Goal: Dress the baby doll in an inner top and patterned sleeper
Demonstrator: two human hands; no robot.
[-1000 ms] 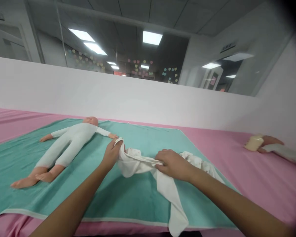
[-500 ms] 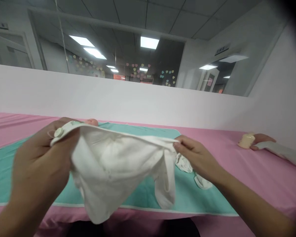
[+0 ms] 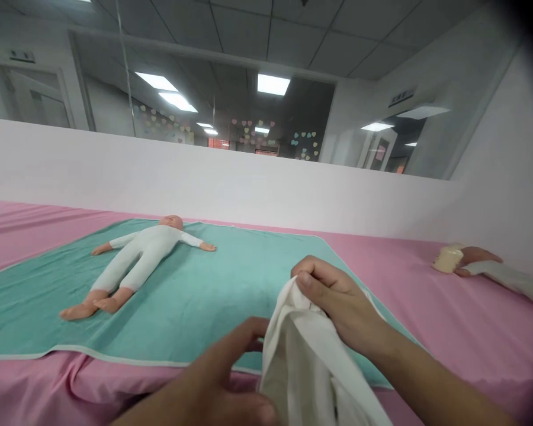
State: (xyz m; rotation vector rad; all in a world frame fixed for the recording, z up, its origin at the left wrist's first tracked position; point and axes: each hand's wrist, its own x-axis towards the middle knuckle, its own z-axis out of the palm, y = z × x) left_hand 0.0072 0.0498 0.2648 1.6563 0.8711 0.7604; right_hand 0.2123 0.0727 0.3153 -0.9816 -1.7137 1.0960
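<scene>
On the left, a doll [image 3: 146, 254] lies on the green sheet [image 3: 235, 278]. The left hand [image 3: 226, 378] curves at the edge of the white cloth [image 3: 324, 349] (I cannot tell whether it grips). This cloth could, I think, slip down if the pinch above loosens; it looks soft, folded, hanging over the sheet's near border. The right hand [image 3: 342, 302] pinches its top.
</scene>
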